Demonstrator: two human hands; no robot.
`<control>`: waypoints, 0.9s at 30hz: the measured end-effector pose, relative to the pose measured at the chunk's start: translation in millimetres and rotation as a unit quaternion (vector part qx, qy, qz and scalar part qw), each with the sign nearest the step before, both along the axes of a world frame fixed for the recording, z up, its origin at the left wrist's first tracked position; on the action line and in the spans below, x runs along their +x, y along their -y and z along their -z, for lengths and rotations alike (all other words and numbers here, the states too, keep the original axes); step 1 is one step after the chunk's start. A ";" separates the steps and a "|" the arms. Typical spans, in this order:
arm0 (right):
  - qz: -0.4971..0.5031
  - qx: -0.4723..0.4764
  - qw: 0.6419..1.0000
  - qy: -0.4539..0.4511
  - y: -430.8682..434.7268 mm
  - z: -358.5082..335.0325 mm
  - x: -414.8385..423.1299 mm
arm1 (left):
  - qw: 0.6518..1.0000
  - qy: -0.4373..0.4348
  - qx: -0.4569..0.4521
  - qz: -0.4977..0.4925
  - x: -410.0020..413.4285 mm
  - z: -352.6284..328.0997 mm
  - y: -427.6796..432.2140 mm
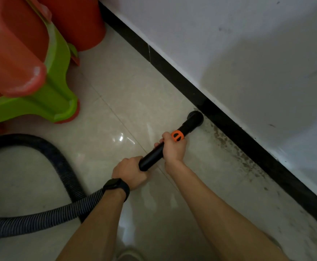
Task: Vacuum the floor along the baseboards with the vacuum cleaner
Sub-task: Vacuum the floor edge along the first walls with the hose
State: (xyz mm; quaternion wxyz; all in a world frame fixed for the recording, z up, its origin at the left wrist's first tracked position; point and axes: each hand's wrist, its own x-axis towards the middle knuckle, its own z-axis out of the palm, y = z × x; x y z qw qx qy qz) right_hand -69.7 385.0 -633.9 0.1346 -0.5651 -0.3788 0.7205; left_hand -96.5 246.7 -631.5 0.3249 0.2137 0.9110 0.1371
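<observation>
Plainly, both grips are clenched round the black vacuum wand (152, 157): the left grip (129, 173) wraps its rear end, where the ribbed hose (40, 217) trails off. The right grip (173, 147) holds just behind the orange collar (177, 136). The nozzle (195, 118) sits on the floor (135, 91), right against the black baseboard (172, 72). The wand looks stiff, smooth and light and the hose springy, likely to drag, so two spaced holds should steer it best.

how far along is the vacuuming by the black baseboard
Looks done: the pale glossy floor tiles beyond the round black nozzle show no grit along the black baseboard. In hand: the left hand and right hand grip the black vacuum tube, nozzle at the baseboard's foot. Left: a strip of dark speckled dirt along the baseboard, nearer the person.
</observation>
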 end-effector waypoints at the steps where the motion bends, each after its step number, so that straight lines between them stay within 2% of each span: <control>1: 0.001 0.000 1.000 -0.003 -1.6 0.9 -0.7 | 1.000 -0.002 0.001 -0.002 -0.2 1.0 -1.6; 10: -0.019 0.011 1.000 -0.007 -16.2 5.7 -12.0 | 0.998 0.002 0.029 -0.047 -1.2 8.7 -15.5; 17: -0.100 0.007 0.995 -0.007 -23.7 -9.2 -42.1 | 0.990 0.026 0.055 -0.126 -10.3 2.5 -21.9; 21: -0.074 -0.022 0.997 -0.026 -24.0 -13.5 -38.1 | 0.993 0.033 0.043 -0.102 -16.9 -5.1 -18.7; 27: -0.008 -0.021 1.000 -0.003 6.6 -3.1 8.1 | 0.998 0.056 0.005 -0.023 3.4 -1.1 9.8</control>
